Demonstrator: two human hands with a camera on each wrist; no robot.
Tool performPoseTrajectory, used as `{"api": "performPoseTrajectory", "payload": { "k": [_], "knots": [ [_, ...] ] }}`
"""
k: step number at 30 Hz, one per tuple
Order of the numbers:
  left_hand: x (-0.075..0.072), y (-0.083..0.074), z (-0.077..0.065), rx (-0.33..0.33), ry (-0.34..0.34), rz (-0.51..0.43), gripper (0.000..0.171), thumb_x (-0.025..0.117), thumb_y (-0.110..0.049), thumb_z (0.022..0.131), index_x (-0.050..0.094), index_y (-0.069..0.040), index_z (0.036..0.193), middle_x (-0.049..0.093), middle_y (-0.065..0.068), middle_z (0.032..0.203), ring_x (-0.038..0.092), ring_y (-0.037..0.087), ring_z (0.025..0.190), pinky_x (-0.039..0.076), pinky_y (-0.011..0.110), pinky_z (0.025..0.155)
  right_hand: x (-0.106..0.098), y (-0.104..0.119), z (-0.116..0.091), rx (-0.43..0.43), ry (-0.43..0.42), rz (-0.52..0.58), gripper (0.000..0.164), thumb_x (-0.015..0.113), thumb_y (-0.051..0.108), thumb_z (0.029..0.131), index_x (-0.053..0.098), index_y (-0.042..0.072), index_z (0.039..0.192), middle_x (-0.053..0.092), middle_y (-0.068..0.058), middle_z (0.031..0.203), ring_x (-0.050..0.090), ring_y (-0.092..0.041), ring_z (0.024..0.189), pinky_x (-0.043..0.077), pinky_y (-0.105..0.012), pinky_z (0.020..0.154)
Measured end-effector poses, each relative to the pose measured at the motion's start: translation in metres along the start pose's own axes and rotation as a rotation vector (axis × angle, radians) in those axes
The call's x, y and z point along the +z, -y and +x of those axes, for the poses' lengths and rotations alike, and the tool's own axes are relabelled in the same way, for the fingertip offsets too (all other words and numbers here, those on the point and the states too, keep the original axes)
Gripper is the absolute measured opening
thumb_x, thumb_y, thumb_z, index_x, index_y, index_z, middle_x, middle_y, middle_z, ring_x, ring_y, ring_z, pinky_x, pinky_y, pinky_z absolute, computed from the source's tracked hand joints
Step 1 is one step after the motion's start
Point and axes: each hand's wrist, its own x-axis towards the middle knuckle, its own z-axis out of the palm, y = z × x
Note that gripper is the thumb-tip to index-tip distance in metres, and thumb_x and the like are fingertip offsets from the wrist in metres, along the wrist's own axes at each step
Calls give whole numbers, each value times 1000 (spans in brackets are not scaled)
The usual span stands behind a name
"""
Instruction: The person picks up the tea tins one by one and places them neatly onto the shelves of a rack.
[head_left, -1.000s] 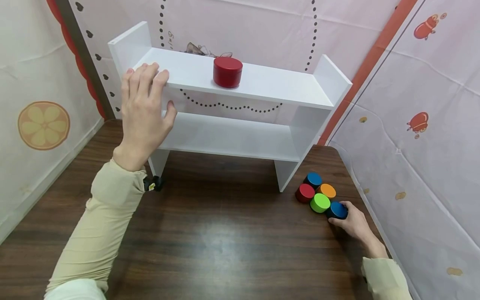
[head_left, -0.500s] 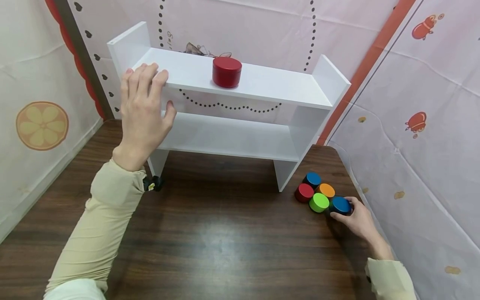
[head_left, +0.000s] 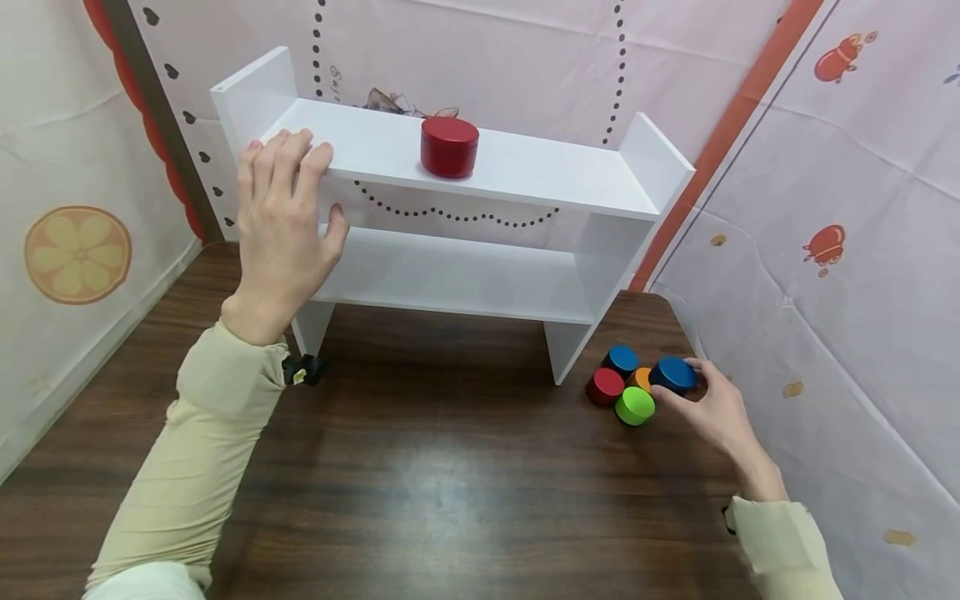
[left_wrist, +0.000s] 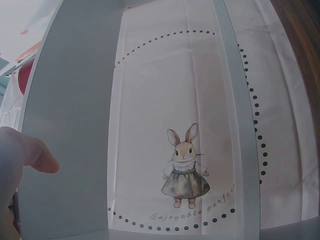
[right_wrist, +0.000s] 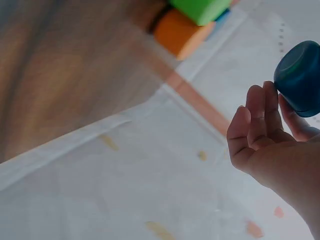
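My right hand (head_left: pixel 716 408) pinches a blue round tin (head_left: pixel 672 376) between thumb and fingers, raised at the right of the table. In the right wrist view the same blue tin (right_wrist: pixel 300 80) shows against the backdrop. Below it sit a lime green tin (head_left: pixel 635 407), a small red tin (head_left: pixel 605 387), another blue tin (head_left: pixel 621 360) and an orange tin (head_left: pixel 640 379), partly hidden by the held one. My left hand (head_left: pixel 285 225) rests its fingers on the left front edge of the white shelf's top board (head_left: pixel 547 171), the thumb (left_wrist: pixel 42 157) lower down and apart.
A larger red tin (head_left: pixel 449 147) stands on the top board, left of its middle. Under it runs a lower board (head_left: pixel 457 271). The shelf stands on a dark wooden table (head_left: pixel 450 467). Printed cloth (head_left: pixel 847 333) hangs close along the right side.
My right hand has lifted the blue tin from beside the lime green one, up and back over the orange tin. The left hand stays on the shelf; the head view shifts slightly.
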Motion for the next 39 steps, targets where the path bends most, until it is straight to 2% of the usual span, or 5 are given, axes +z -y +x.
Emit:
{"api": "performPoseTrajectory", "payload": {
  "k": [7,16,26,34,39],
  "knots": [
    [0,2,0,6,-23,-9,49,55,-9,85,45,-3,133,44,19,142,34,35,138,12,43,122,-4,39,14,-89,-39,45,61,69,42,85,50,5,130,63,-13,103,56,-16,79,46,-21,63],
    [2,1,3,12,-7,-10,49,54,-10,86,45,-4,133,44,18,143,34,35,138,12,43,121,-17,95,25,-238,-79,112,56,72,34,85,53,6,130,63,-13,102,54,-23,79,44,-18,65],
    [1,-2,3,11,-4,-9,49,55,-10,86,44,-4,134,44,19,143,33,35,138,12,44,122,-32,157,42,-401,-97,190,55,73,30,83,55,8,130,63,-12,111,54,-23,85,45,-25,70],
    [0,1,3,2,-23,-16,50,56,-9,85,45,-4,133,45,18,142,34,34,137,13,44,121,-49,211,57,-567,-136,271,57,75,25,81,55,11,133,64,-12,119,52,-17,97,42,-24,75],
    [0,1,1,-4,-9,-10,50,55,-9,85,45,-4,134,44,18,143,33,34,138,11,43,122,-55,236,67,-602,-158,292,56,76,24,80,57,11,130,64,-10,120,52,-16,101,40,-27,79]
  ]
}}
